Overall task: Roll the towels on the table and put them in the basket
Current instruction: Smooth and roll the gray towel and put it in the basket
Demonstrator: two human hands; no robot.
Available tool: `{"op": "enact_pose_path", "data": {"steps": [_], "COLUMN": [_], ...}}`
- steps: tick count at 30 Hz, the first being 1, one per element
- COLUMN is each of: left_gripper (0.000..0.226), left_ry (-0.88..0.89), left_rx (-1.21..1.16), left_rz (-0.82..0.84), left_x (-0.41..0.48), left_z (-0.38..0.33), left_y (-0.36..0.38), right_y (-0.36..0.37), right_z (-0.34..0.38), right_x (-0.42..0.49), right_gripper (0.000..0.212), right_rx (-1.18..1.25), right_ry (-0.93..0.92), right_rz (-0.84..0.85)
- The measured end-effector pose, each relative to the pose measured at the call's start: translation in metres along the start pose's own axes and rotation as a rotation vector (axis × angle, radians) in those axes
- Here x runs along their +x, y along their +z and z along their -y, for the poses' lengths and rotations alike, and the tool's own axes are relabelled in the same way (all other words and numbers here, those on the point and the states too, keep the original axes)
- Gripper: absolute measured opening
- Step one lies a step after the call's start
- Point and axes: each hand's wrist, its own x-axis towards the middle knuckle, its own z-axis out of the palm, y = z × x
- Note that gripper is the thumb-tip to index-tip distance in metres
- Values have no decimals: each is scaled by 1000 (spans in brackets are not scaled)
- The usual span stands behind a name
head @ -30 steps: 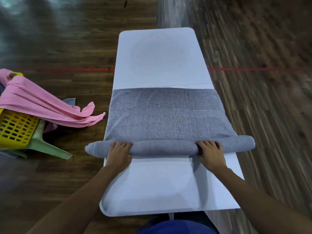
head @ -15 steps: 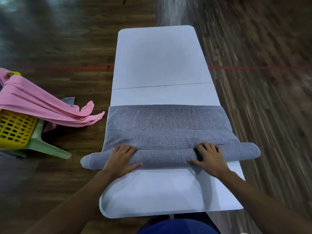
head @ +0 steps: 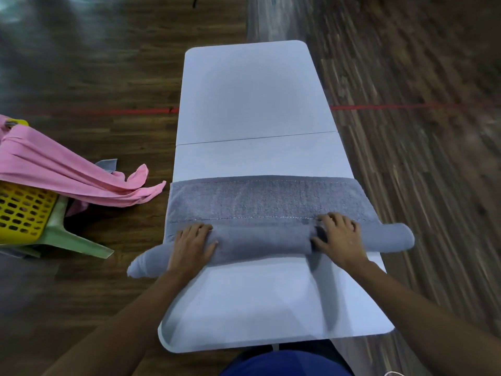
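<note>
Lower centre: left hand [head: 193, 245] and right hand [head: 339, 237] are laid palm-down, fingers spread, on the rolled part of the grey towel [head: 260, 240] across the desk [head: 252, 302]. Step judged: mid-roll, with a flat strip left beyond. Next: roll to be pushed evenly to the far hem. Yellow basket [head: 24, 210] at left edge, pink towel [head: 54, 172] draped over it.

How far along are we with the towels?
Done: the near part of the grey towel is rolled, and the roll lies across the table. In hand: the left hand and right hand press on the roll; a flat strip beyond it is not yet rolled. Left: finish the roll and put it in the basket. A pink towel hangs unrolled over the basket's rim.
</note>
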Motion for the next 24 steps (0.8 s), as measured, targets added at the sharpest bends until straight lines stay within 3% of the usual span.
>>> {"op": "enact_pose_path", "data": {"steps": [2, 6, 10, 15, 16, 17, 20, 22, 24], "left_gripper": [44, 69, 52, 30, 24, 23, 33, 37, 46], "left_ry": [18, 84, 6, -145, -153, -144, -111, -44, 95], "left_rx": [6, 93, 17, -244, -266, -244, -134, -104, -3], "left_rz": [-42, 182, 233, 638, 624, 504, -6, -21, 99], "left_x": [-3, -9, 2, 22, 24, 25, 23, 16, 7], "left_z": [-6, 3, 3, 5, 8, 10, 16, 11, 11], "left_y": [4, 13, 5, -20, -21, -20, -8, -5, 1], "right_y": [5, 21, 17, -14, -17, -16, -8, -3, 4], "right_z": [3, -1, 0, 0, 0, -2, 0, 0, -4], "right_x": [-4, -13, -6, 18, 19, 19, 13, 7, 1], "right_gripper": [45, 68, 52, 37, 38, 40, 36, 37, 56], "right_rx": [8, -23, -42, 35, 18, -13, 38, 108, 88], "right_ry": [-35, -101, -67, 23, 39, 50, 53, -11, -90], "right_rz": [-141, 15, 30, 433, 446, 381, -28, -77, 24]}}
